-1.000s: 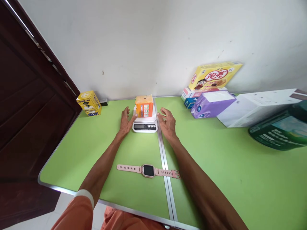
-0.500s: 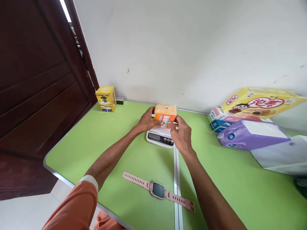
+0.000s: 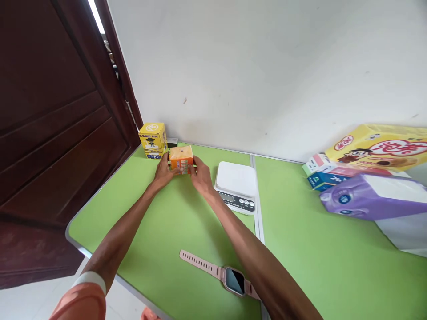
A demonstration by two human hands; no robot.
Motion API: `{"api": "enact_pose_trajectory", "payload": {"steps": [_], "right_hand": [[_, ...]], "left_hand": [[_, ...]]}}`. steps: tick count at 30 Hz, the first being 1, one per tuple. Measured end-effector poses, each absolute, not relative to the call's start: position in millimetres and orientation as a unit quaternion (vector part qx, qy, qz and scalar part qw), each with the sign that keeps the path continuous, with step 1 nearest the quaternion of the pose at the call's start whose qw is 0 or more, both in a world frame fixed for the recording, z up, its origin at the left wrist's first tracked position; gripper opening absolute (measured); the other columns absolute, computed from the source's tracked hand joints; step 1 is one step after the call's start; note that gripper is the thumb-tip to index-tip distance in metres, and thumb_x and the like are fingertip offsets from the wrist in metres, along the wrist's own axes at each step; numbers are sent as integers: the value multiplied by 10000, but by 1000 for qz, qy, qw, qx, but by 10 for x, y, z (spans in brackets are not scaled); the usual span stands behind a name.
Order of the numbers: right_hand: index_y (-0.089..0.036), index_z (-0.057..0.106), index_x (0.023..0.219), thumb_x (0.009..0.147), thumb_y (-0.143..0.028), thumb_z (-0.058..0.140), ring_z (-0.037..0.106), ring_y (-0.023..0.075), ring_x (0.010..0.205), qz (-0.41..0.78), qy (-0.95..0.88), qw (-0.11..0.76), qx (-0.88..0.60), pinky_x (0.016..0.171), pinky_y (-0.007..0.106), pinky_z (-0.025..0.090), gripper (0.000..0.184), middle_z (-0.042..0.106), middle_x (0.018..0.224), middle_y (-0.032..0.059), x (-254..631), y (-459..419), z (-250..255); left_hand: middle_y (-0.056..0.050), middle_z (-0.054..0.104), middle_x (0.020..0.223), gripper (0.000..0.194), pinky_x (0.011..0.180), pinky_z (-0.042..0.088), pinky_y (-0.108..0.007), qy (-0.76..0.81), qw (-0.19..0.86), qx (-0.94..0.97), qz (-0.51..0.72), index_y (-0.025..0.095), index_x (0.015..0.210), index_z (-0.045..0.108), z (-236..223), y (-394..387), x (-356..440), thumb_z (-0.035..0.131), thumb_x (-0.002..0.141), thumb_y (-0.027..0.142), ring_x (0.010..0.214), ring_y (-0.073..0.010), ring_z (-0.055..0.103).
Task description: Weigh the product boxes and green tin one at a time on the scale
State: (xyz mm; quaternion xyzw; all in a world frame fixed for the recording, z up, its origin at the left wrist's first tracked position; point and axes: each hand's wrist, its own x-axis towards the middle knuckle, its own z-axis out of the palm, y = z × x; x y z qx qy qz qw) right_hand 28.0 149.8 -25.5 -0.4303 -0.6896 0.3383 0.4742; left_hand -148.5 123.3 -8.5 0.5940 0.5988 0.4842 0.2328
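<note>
- Moved the orange box (image 3: 181,158) left since a moment ago, off the white scale (image 3: 236,180) and close to the small yellow box (image 3: 152,140).
- Pinched the orange box from two sides, left grip (image 3: 163,172) on its left, right grip (image 3: 202,174) on its right.
- Had both bent in and pressed against it.
- Had the orange box flat top up at the back left of the green worktop (image 3: 160,235), just in front and to the right of the small yellow box.
- Could not tell about any touch between the orange box and the worktop.
- Left the white scale to the right of the right grip, with buttons (image 3: 246,202) and little screen (image 3: 226,197) on the near side.
- Saw a little black box (image 3: 172,142) by the wall (image 3: 250,66), just behind the orange box.
- Saw a pink watch (image 3: 234,281) near the front, partly hidden under the right arm (image 3: 260,258).
- Saw a purple pack (image 3: 353,195), a blue box (image 3: 322,179) and a big yellow box (image 3: 387,146) bunched together, far right.
</note>
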Motion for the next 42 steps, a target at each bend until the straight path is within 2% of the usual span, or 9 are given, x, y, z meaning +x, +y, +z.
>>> {"api": "enact_pose_trajectory", "payload": {"steps": [5, 10, 13, 17, 21, 27, 31, 36, 42], "right_hand": [[-260, 693, 1183, 973, -297, 515, 729, 308, 1015, 347, -691, 463, -434, 934, 473, 624, 278, 827, 1171, 109, 59, 1607, -446], [-260, 649, 1035, 933, -208, 440, 687, 297, 933, 331, -694, 443, -461, 930, 460, 581, 239, 792, 1059, 98, -63, 1847, -457], [-261, 615, 954, 951, -224, 442, 659, 307, 950, 311, -675, 439, -505, 933, 464, 561, 178, 738, 1033, 116, -139, 1986, -480], [-257, 612, 982, 973, -288, 501, 628, 303, 949, 272, -620, 477, -560, 907, 451, 550, 115, 670, 1112, 139, -260, 2133, -575], [-280, 578, 939, 988, -280, 487, 610, 305, 924, 281, -607, 499, -551, 902, 436, 545, 103, 647, 949, 93, -370, 2282, -623], [-243, 613, 992, 946, -229, 492, 663, 329, 1059, 317, -634, 459, -536, 1016, 472, 544, 130, 743, 1085, 150, -379, 2426, -538], [-212, 691, 1091, 982, -247, 499, 716, 300, 1098, 384, -648, 459, -472, 1053, 437, 560, 223, 795, 1210, 134, -319, 2453, -497], [-201, 775, 1225, 1014, -214, 546, 718, 281, 1290, 417, -661, 423, -458, 1194, 417, 525, 312, 791, 1379, 111, -281, 2355, -443], [-234, 795, 1261, 1148, -265, 444, 725, 246, 1328, 432, -721, 363, -403, 1198, 390, 528, 371, 799, 1399, 85, -319, 2075, -316]], "left_hand": [[-161, 746, 1414, 772, 1092, 622, -519, 623, 224, 571, 485, 227, 1416, 628, -324, 1314, -1655, 947, 737, 411, 1253, -341, 748], [-199, 678, 1510, 733, 1152, 583, -506, 652, 160, 565, 480, 216, 1420, 627, -375, 1446, -1629, 935, 795, 440, 1377, -372, 683], [-218, 719, 1415, 624, 1139, 568, -522, 714, 105, 546, 426, 211, 1341, 654, -352, 1484, -1585, 908, 848, 496, 1340, -413, 702], [-241, 768, 1277, 536, 1080, 565, -556, 777, 79, 519, 346, 217, 1234, 676, -330, 1562, -1536, 839, 905, 607, 1247, -466, 749], [-224, 814, 1121, 566, 1060, 562, -556, 775, 90, 508, 366, 242, 1239, 665, -353, 1715, -1491, 820, 901, 669, 1236, -472, 761], [-293, 814, 1159, 438, 1012, 565, -552, 799, 112, 476, 350, 176, 1308, 612, -311, 1943, -1386, 777, 993, 431, 1171, -492, 791], [-313, 799, 1212, 329, 984, 576, -527, 817, 112, 463, 324, 165, 1316, 576, -232, 2057, -1301, 679, 1059, 345, 1175, -469, 802], [-250, 805, 1225, 364, 930, 593, -434, 840, 91, 452, 286, 161, 1380, 531, -191, 2056, -1203, 636, 1060, 300, 1161, -387, 812], [-220, 809, 1180, 289, 909, 573, -429, 796, 88, 519, 298, 140, 1334, 569, -193, 1817, -1222, 527, 1068, 246, 1091, -363, 791]]}}
